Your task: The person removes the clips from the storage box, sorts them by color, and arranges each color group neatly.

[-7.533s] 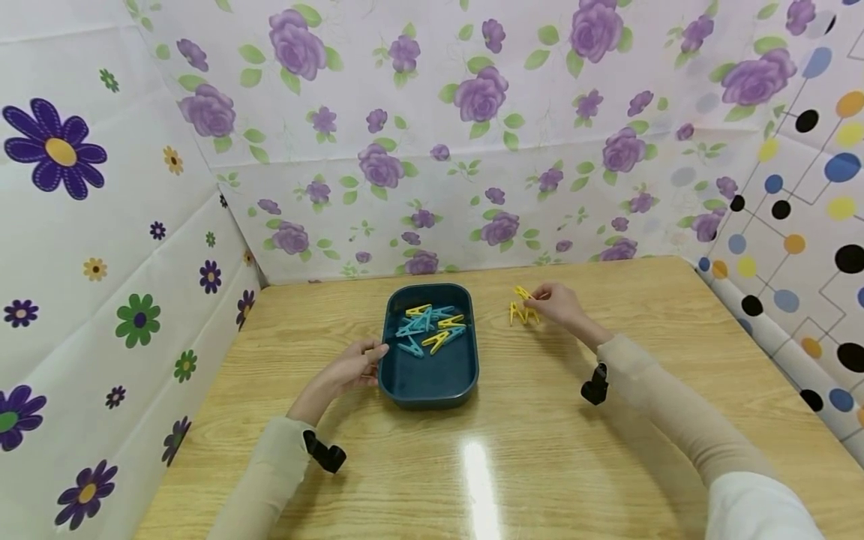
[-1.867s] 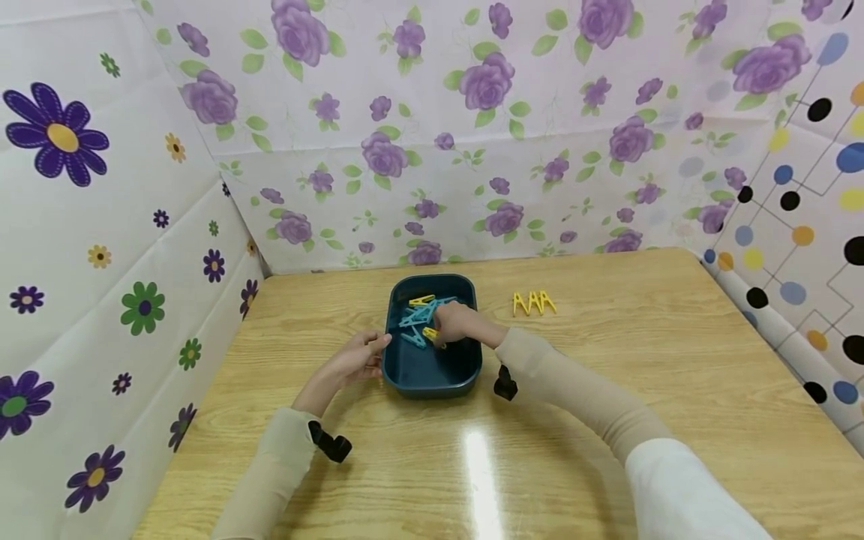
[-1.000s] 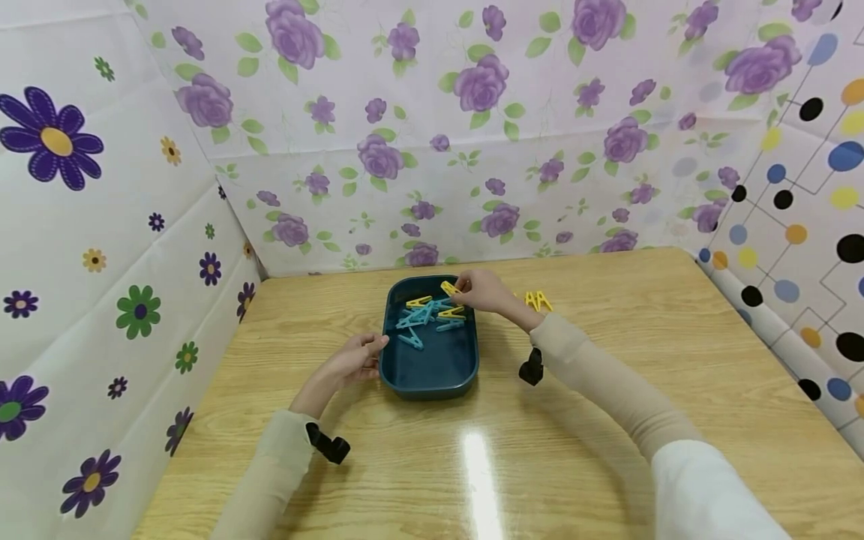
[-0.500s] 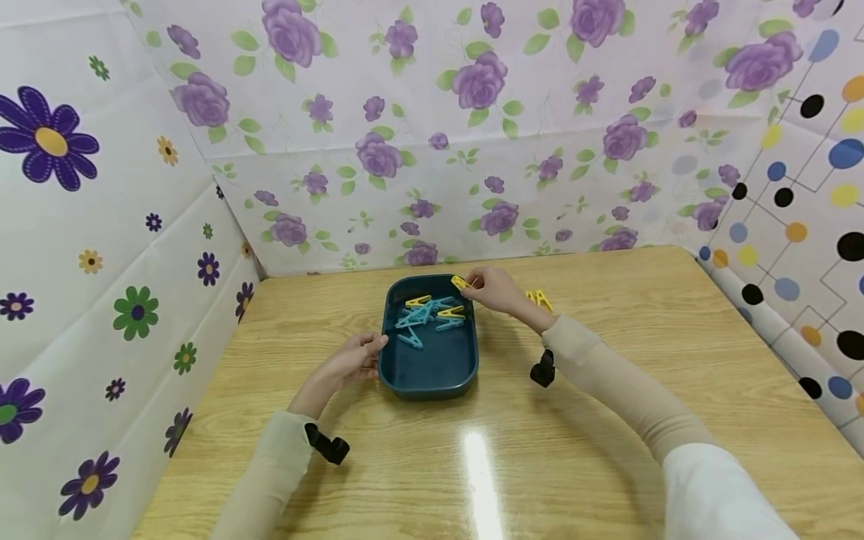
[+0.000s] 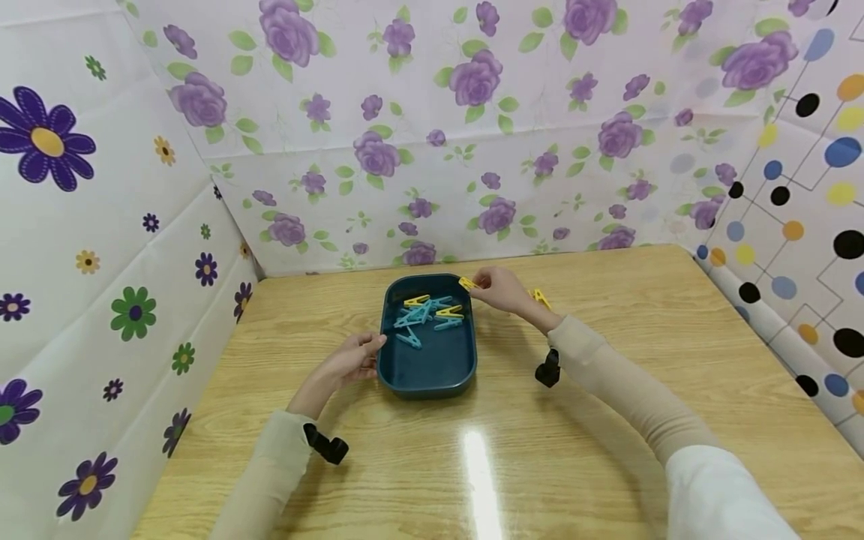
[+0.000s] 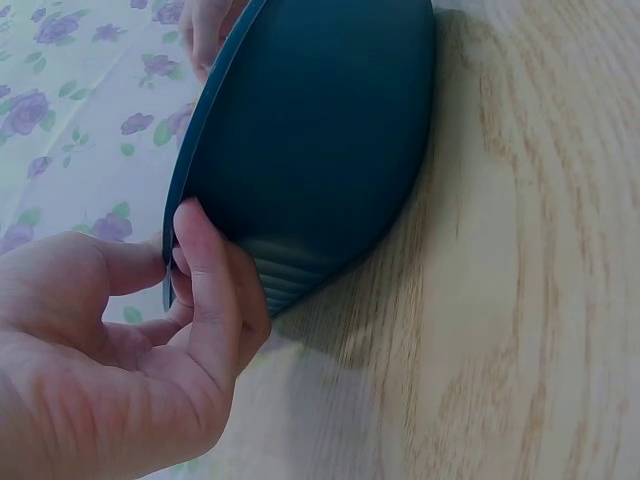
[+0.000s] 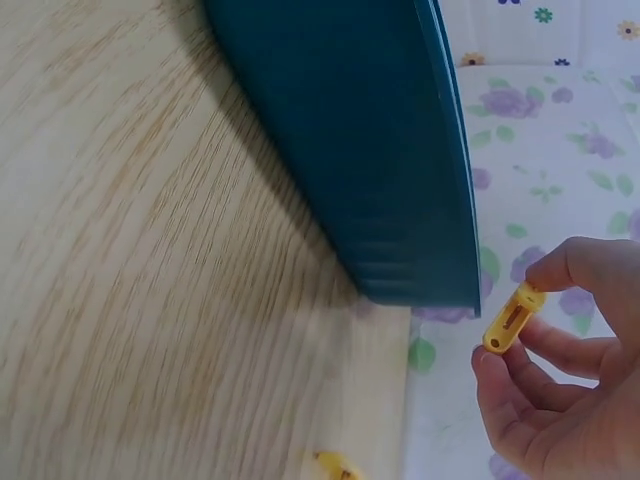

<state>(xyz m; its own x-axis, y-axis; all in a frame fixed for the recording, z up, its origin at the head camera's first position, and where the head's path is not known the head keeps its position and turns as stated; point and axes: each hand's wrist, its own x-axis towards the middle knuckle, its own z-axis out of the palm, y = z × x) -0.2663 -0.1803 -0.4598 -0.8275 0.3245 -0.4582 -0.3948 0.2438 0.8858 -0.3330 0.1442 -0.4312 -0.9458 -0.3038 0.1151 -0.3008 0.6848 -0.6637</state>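
A dark teal plastic bin (image 5: pixel 427 371) stands on the wooden table, with several blue clothespins (image 5: pixel 418 312) and a couple of yellow clothespins (image 5: pixel 449 311) inside. My left hand (image 5: pixel 346 361) pinches the bin's left rim between thumb and fingers, as the left wrist view shows closely. At the bin's far right corner, my right hand (image 5: pixel 501 291) holds a yellow clothespin (image 7: pixel 514 318) between thumb and fingertips, just outside the rim. Behind the right wrist, yellow clothespins (image 5: pixel 541 298) sit on the table, partly hidden by the arm.
The wooden table (image 5: pixel 580 465) extends in front of and to the right of the bin. A floral sheet (image 5: pixel 432 150) hangs along the back edge, with patterned sheets at the left and right sides.
My right hand went from the yellow clothespins on the table into the bin, came up with a yellow clothespin, and has moved right past the rim. The left hand stayed on the bin.
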